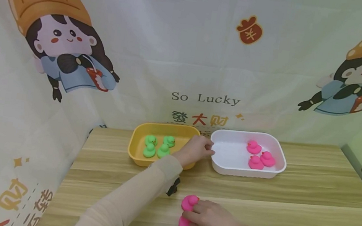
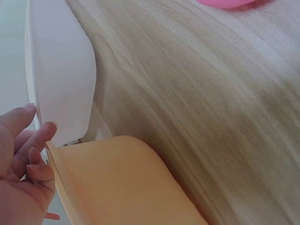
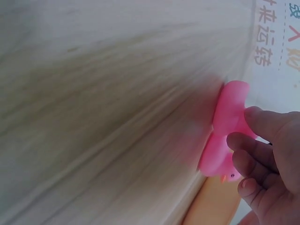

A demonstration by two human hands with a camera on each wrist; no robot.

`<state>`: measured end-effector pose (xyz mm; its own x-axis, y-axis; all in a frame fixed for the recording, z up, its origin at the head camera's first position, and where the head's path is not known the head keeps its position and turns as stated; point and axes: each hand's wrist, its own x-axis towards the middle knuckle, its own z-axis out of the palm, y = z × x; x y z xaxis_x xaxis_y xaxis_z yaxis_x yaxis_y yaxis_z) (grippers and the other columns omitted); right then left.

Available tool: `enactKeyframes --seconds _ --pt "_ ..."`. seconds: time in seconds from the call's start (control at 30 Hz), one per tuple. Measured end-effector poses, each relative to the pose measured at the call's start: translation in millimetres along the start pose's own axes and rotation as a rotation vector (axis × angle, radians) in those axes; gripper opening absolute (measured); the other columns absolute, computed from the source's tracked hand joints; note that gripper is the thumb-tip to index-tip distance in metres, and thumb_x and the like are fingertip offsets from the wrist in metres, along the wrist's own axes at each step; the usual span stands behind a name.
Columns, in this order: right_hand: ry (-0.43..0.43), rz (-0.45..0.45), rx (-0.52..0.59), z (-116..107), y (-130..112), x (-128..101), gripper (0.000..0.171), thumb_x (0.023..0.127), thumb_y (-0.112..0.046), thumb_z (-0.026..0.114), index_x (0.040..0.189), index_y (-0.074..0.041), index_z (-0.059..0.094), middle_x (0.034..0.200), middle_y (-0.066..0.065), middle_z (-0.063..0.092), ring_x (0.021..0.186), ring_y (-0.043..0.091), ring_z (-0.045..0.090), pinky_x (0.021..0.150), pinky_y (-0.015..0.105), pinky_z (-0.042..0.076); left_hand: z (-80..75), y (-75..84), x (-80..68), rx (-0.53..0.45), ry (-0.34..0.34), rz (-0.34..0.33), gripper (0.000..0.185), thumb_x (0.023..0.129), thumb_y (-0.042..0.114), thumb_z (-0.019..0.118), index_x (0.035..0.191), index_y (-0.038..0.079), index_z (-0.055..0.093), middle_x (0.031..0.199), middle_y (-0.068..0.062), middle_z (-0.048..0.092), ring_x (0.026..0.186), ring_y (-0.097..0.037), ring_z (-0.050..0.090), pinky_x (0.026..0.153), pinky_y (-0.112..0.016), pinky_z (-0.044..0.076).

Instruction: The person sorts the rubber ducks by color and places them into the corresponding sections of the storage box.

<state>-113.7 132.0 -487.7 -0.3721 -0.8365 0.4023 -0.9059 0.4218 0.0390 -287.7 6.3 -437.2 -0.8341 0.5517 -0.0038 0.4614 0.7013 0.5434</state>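
Observation:
My left hand (image 1: 195,149) reaches across the right end of a yellow tray (image 1: 133,152), its fingertips right at the left rim of a white tray (image 1: 225,169). In the left wrist view its loosely bent fingers (image 2: 41,136) and thumb stand apart, with no toy between them. On the wooden table, my right hand (image 1: 216,222) pinches the nearer pink rubber duck (image 1: 185,225) between thumb and fingers. Another pink rubber duck (image 1: 188,203) sits against it on the far side, partly covered by the fingers.
Several green rubber ducks (image 1: 149,150) sit in the yellow tray. Three pink rubber ducks (image 1: 256,162) are at the white tray's right end. The trays stand side by side at the table's back edge, before a printed cloth (image 1: 176,50). A small black device (image 1: 173,187) is under the left wrist.

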Motion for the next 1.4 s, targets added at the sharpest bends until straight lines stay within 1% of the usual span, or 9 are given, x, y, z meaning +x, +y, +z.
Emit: enactKeyframes --seconds 0.27,0.37,0.5,0.7,0.83,1.07,1.17,1.33,1.4 --pt "0.016 0.012 0.015 -20 9 -16 0.034 0.082 -0.014 0.087 0.113 -0.019 0.074 0.083 -0.010 0.060 0.076 0.006 0.054 0.071 0.015 0.047 0.9 0.0 0.5 -0.002 0.007 0.007 0.030 0.100 0.016 0.072 0.123 -0.004 0.073 0.105 -0.013 0.075 0.085 -0.016 0.059 0.078 -0.025 0.052" --pt "0.033 0.014 0.026 -31 15 -21 0.039 0.079 -0.010 0.087 0.115 -0.018 0.073 0.084 -0.009 0.059 0.076 0.006 0.053 0.071 0.015 0.046 0.7 0.7 0.0 -0.002 0.007 -0.001 0.029 0.100 0.016 0.072 0.122 -0.003 0.074 0.104 -0.012 0.075 0.085 -0.016 0.058 0.077 -0.025 0.052" --pt "0.057 0.035 0.055 -49 27 -27 0.040 0.080 -0.007 0.086 0.116 -0.016 0.073 0.086 -0.007 0.059 0.078 0.007 0.055 0.071 0.016 0.047 -0.1 1.7 -0.1 -0.006 0.004 -0.013 0.031 0.100 0.016 0.072 0.124 -0.003 0.073 0.106 -0.012 0.075 0.086 -0.016 0.058 0.079 -0.026 0.052" --pt "0.070 0.108 0.087 -70 52 -31 0.033 0.084 -0.009 0.083 0.116 -0.015 0.073 0.091 -0.006 0.063 0.082 0.008 0.059 0.073 0.020 0.052 0.1 1.0 0.6 0.006 0.001 -0.010 0.032 0.100 0.017 0.072 0.126 -0.003 0.072 0.107 -0.012 0.075 0.086 -0.015 0.059 0.080 -0.026 0.053" --pt "0.074 0.154 0.057 -80 70 -33 0.035 0.083 -0.008 0.085 0.116 -0.014 0.073 0.096 -0.005 0.069 0.084 0.011 0.064 0.075 0.025 0.055 0.0 1.0 0.4 0.017 0.005 0.009 0.031 0.100 0.016 0.072 0.124 -0.004 0.073 0.106 -0.013 0.076 0.086 -0.015 0.059 0.081 -0.026 0.053" --pt "0.066 0.242 0.010 -95 96 -34 0.036 0.082 -0.004 0.086 0.115 -0.012 0.073 0.085 -0.004 0.065 0.078 0.012 0.060 0.068 0.027 0.054 -0.4 0.6 -0.1 0.020 0.011 0.026 0.030 0.099 0.014 0.073 0.122 -0.005 0.073 0.102 -0.013 0.075 0.082 -0.015 0.058 0.076 -0.023 0.051" --pt "0.047 0.293 0.012 -99 108 -36 0.036 0.083 -0.003 0.086 0.116 -0.011 0.073 0.090 -0.003 0.070 0.081 0.014 0.062 0.072 0.029 0.056 0.1 0.1 0.3 0.013 0.011 0.025 0.029 0.099 0.014 0.072 0.122 -0.005 0.073 0.102 -0.013 0.075 0.082 -0.015 0.057 0.075 -0.023 0.051" --pt "0.027 0.348 0.035 -97 133 -40 0.036 0.082 0.000 0.086 0.115 -0.007 0.074 0.102 0.003 0.075 0.088 0.021 0.067 0.081 0.038 0.059 0.7 -0.9 0.2 0.013 0.014 0.028 0.030 0.099 0.014 0.073 0.123 -0.005 0.073 0.102 -0.012 0.075 0.083 -0.014 0.058 0.077 -0.023 0.052" --pt "0.031 0.369 0.048 -95 142 -43 0.036 0.081 0.003 0.086 0.114 -0.006 0.073 0.100 0.004 0.074 0.086 0.023 0.066 0.080 0.039 0.059 0.7 -0.7 0.1 0.015 0.014 0.028 0.031 0.099 0.014 0.073 0.123 -0.005 0.073 0.102 -0.012 0.075 0.084 -0.014 0.058 0.078 -0.023 0.052"
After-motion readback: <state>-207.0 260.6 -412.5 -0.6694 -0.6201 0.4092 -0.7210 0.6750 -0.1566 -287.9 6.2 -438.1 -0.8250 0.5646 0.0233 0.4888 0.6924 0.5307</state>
